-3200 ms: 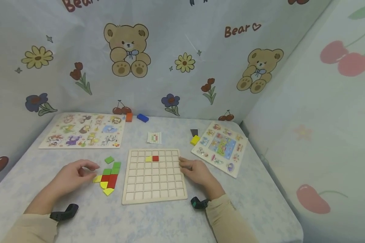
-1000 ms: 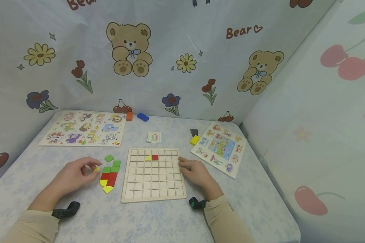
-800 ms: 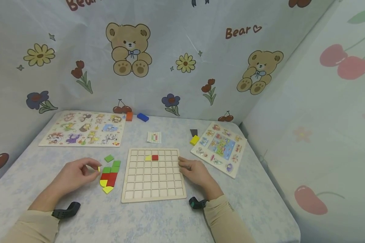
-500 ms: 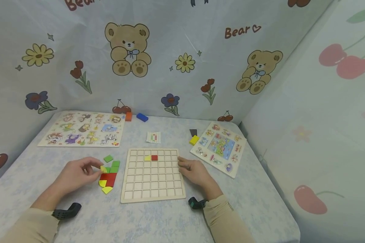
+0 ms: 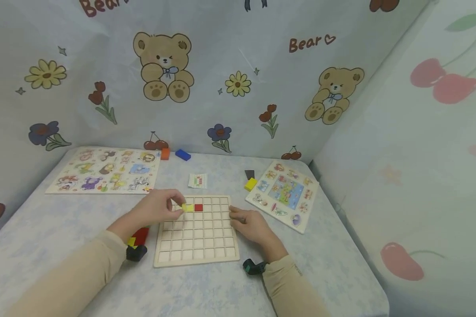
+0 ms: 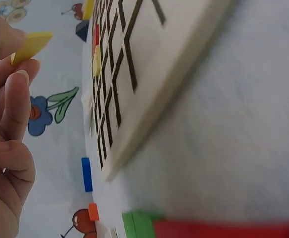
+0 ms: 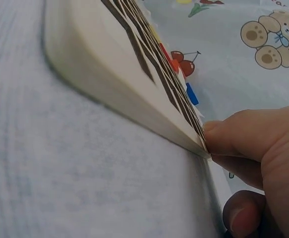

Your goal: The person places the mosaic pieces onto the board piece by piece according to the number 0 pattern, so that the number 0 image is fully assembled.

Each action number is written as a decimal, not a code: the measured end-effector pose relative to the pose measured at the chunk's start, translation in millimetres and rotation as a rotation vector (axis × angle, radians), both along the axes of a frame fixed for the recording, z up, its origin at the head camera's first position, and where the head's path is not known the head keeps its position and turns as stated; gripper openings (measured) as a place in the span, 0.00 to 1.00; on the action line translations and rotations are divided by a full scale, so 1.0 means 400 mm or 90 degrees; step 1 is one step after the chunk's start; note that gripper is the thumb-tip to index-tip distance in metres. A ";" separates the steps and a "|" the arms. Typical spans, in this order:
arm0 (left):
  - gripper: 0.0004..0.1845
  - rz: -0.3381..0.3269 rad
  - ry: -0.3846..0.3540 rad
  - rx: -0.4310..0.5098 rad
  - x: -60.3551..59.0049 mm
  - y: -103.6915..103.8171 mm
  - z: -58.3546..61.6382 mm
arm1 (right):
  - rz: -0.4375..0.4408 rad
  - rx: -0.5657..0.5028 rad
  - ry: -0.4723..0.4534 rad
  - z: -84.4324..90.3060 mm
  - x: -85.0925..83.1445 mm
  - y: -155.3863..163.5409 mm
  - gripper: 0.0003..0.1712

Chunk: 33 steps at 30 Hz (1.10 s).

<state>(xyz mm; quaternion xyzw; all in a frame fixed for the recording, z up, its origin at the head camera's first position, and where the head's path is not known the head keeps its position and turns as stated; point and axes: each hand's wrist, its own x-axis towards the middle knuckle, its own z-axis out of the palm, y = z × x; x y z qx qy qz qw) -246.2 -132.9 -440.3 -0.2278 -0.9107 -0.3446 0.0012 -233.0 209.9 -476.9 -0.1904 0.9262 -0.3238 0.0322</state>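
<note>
we see the left hand [image 5: 158, 208] over the upper left part of the wooden grid board [image 5: 196, 247], its thumb and fingers pinching a small yellow piece [image 6: 31, 45]; in the left wrist view this piece is a thin, flat, smooth wedge held between thumb and fingertip clear of the board, its long axis slanting up toward the board, though we cannot tell its full outline. the board is a pale, square slab of plain wood with rounded edges, lying flat on the table [image 5: 333, 246], its top cut by dark lines into a grid of shallow square cells, its sides running roughly straight away from us. in the second row from the far edge sit a yellow tile [image 5: 188, 208] and a red tile [image 5: 198, 207], touching side by side, just beside the left fingertips. the right hand [image 5: 249, 223] rests at the board's right edge, fingers lightly bent and pressed against the rim; in the right wrist view the fingertips [image 7: 233, 136] touch the edge of the wood and grip nothing. under the left forearm, left of the board, lie red pieces [image 5: 141, 234] and a bit of yellow, mostly hidden by the sleeve. farther back we see a small printed card [image 5: 198, 181], an orange block [image 5: 165, 154] and a blue block [image 5: 183, 154] near the wall, a yellow cube [image 5: 251, 184], and two flat picture puzzles, one at the left [image 5: 103, 171] and one at the right [image 5: 283, 193]. the table wears a soft, pale blue mottled cloth.
</note>
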 end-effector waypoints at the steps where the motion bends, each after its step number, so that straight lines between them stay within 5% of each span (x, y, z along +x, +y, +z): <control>1: 0.12 -0.010 -0.014 -0.006 -0.013 0.019 0.001 | 0.001 0.000 -0.001 -0.002 -0.001 -0.002 0.19; 11: 0.12 -0.044 -0.038 -0.076 -0.090 0.133 -0.009 | 0.022 -0.003 0.011 -0.001 -0.005 -0.020 0.19; 33: 0.02 -0.006 -0.030 -0.133 -0.122 0.180 -0.039 | 0.010 0.012 0.002 -0.006 -0.001 0.002 0.20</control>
